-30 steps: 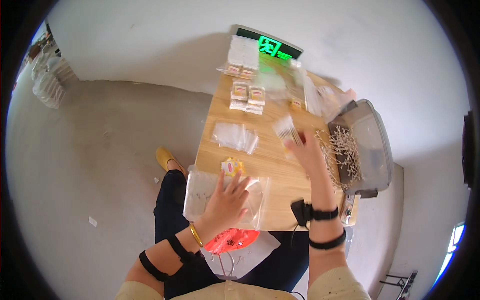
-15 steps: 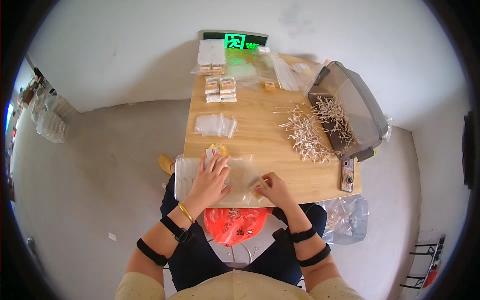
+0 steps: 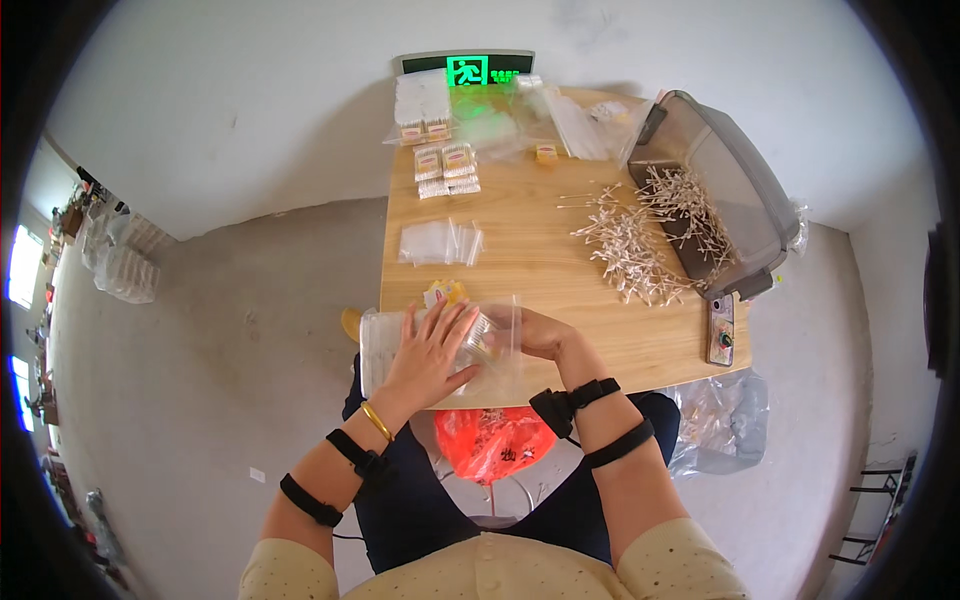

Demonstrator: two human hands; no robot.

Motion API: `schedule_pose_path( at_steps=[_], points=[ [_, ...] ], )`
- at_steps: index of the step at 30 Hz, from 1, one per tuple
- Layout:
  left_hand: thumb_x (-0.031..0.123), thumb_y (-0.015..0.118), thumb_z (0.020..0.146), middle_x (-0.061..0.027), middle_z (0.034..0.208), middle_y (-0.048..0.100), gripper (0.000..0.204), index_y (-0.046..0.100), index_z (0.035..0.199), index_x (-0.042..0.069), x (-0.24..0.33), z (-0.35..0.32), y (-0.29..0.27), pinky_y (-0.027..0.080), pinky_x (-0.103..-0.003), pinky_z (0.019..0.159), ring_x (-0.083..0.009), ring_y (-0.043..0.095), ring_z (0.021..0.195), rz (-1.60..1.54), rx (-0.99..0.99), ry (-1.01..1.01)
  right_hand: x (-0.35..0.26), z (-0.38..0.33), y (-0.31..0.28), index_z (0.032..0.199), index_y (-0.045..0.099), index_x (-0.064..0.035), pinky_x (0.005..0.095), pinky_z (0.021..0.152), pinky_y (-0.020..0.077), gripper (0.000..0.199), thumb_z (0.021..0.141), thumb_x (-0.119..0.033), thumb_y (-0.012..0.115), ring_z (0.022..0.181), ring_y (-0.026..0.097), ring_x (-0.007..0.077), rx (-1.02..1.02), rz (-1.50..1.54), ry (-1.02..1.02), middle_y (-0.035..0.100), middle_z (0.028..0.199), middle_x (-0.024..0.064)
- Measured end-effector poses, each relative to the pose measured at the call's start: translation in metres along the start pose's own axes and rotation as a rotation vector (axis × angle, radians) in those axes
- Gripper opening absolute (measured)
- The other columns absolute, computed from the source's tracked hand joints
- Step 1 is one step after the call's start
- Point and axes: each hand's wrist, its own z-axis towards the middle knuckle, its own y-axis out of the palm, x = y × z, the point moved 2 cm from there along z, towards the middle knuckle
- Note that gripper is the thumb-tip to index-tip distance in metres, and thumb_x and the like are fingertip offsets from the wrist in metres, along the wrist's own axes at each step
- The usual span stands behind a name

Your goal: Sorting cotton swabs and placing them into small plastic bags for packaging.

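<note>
A clear plastic bag (image 3: 510, 370) lies at the table's near edge, with white packs inside its left part. My left hand (image 3: 432, 352) rests on top of it, fingers spread and flat. My right hand (image 3: 540, 332) reaches into the bag's right side, its fingertips partly hidden by the film. At those fingers is a small pack of cotton swabs (image 3: 481, 334), right beside my left fingertips. Just beyond my left hand lie yellow and white printed cards (image 3: 445, 291). Flat, empty zip bags (image 3: 440, 243) are farther up the table.
Loose cotton swabs (image 3: 630, 250) spill from a grey-lidded clear bin (image 3: 735, 180) tipped on its side at right. Near it lies a phone (image 3: 720, 330). Filled swab packs (image 3: 445, 165) are stacked at the far left. A red plastic bag (image 3: 490, 445) hangs below the table's edge.
My right hand has moved left and away from me into the bag, carrying the swab pack toward my left hand. My left hand stays on the bag. The view has shifted slightly.
</note>
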Motion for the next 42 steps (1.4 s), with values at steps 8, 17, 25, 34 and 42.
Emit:
schedule_pose_path(
  at_steps=[8,17,25,34,42],
  points=[
    [0.052,0.065,0.09,-0.0058,0.163,0.028,0.085,0.029,0.159,0.018,0.003,-0.003,-0.004,0.017,-0.07,0.116,-0.038,0.024,0.149,0.094,-0.047,-0.006,-0.006,-0.007,0.024,0.125,0.064,-0.0053,0.0416,0.098,0.0495,0.041,0.088,-0.016,0.075,0.115,0.063,0.0323,0.427,-0.738,-0.192,0.06,0.133,0.0201],
    [0.054,0.064,0.09,-0.004,0.164,0.027,0.081,0.034,0.157,0.02,0.003,0.002,-0.005,0.018,-0.07,0.117,-0.0365,0.024,0.15,0.105,-0.047,0.034,0.007,-0.013,0.036,0.13,0.058,-0.006,0.0462,0.093,0.0507,0.052,0.084,-0.018,0.078,0.104,0.062,0.0373,0.458,-0.79,-0.321,0.065,0.117,0.0196],
    [0.054,0.063,0.091,-0.0018,0.16,0.035,0.066,0.051,0.144,0.018,-0.001,0.005,-0.003,0.017,-0.068,0.119,-0.0321,0.024,0.151,0.101,-0.118,0.144,0.008,-0.011,-0.002,0.125,0.06,-0.0008,0.0368,0.085,0.0546,0.037,0.092,-0.012,0.07,0.098,0.067,0.0217,0.187,-0.16,-0.118,0.071,0.109,0.0108],
    [0.054,0.063,0.091,0.0,0.155,0.041,0.059,0.059,0.136,0.016,0.002,0.013,-0.008,0.02,-0.068,0.118,-0.0305,0.026,0.15,-0.007,-0.043,0.157,-0.125,0.134,-0.116,0.104,0.066,0.0012,0.0321,0.069,0.0537,0.037,0.092,-0.034,0.07,0.076,0.068,0.0172,0.786,-0.697,-0.23,0.071,0.084,0.0098],
    [0.056,0.062,0.091,0.0007,0.157,0.038,0.06,0.06,0.136,0.016,-0.003,0.01,-0.007,0.023,-0.067,0.117,-0.0288,0.023,0.151,-0.02,-0.081,0.14,-0.151,0.236,-0.113,0.121,0.064,0.0044,0.0421,0.094,0.0523,0.073,0.081,-0.056,0.074,0.116,0.066,0.0343,1.106,-1.088,0.079,0.069,0.119,0.0232]
  ],
)
